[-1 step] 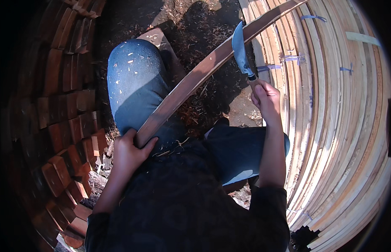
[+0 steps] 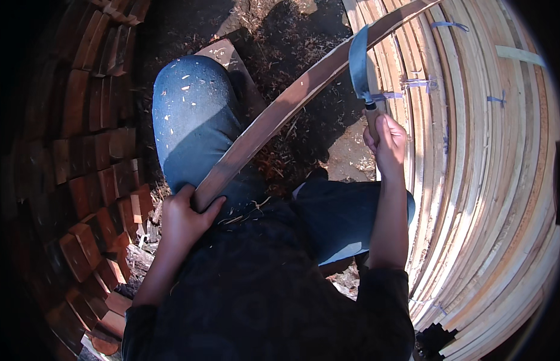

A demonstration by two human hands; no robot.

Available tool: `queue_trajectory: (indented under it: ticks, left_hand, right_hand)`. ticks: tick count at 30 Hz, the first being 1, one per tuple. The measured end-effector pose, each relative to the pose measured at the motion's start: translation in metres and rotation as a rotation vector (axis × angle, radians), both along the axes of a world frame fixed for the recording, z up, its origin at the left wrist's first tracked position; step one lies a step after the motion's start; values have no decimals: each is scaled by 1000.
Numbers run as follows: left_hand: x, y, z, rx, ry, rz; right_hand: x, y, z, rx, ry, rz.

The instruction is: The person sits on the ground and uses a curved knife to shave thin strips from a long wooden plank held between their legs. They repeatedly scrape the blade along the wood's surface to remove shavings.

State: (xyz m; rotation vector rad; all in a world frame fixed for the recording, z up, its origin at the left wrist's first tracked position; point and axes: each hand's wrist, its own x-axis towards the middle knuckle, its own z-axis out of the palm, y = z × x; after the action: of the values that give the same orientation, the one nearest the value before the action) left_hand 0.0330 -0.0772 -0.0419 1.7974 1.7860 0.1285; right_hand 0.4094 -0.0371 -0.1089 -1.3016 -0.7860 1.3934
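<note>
A long brown wooden strip (image 2: 292,98) runs slantwise from my lap up to the far right. My left hand (image 2: 188,218) is closed around its near end, thumb on one side and fingers on the other, beside my thigh. In my right hand (image 2: 388,144) is the wooden handle of a machete (image 2: 359,65) with a short, broad, curved blade. The blade points away from me and overlaps the strip's far part; whether it touches the wood I cannot tell. Pale wood chips lie on my jeans (image 2: 193,102).
On the right, long pale wooden strips (image 2: 472,180) lie stacked, some tied with purple bands (image 2: 449,25). A pile of short reddish-brown wood blocks (image 2: 81,240) rises on the left. Shavings litter the dark ground (image 2: 304,36) ahead, and a flat board (image 2: 226,53) shows beyond my knee.
My right hand has shifted slightly to the right, carrying the machete; its blade now crosses the strip farther along and stands more upright. The left hand and the strip look still.
</note>
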Motion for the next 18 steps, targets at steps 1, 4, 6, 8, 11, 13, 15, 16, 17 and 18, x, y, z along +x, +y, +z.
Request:
queue_trajectory:
  ticks: [1,4,6,8,11,13,15,16,17,18]
  left_hand:
    - [1,0,0,1,16,-2]
    - [3,0,0,7,47,-11]
    - [1,1,1,13,48,-21]
    - [4,1,2,24,37,-8]
    - [3,1,2,26,41,-17]
    - [3,2,2,17,39,-18]
    - [3,2,3,1,27,-4]
    - [3,1,3,5,41,-8]
    - [3,2,2,8,54,-12]
    - [3,1,1,12,68,-16]
  right_hand:
    - [1,0,-1,41,97,-117]
    - [-8,0,4,-190,-63,213]
    - [-5,3,2,-42,-69,78]
    - [4,6,-6,87,176,-122]
    - [-6,2,-6,-21,-54,243]
    - [-11,-3,-4,-16,-216,293]
    - [-7,6,-5,70,110,23]
    - [-4,9,-5,109,275,-117]
    - [4,9,-5,-72,70,22]
    - [1,5,-4,-85,8,60]
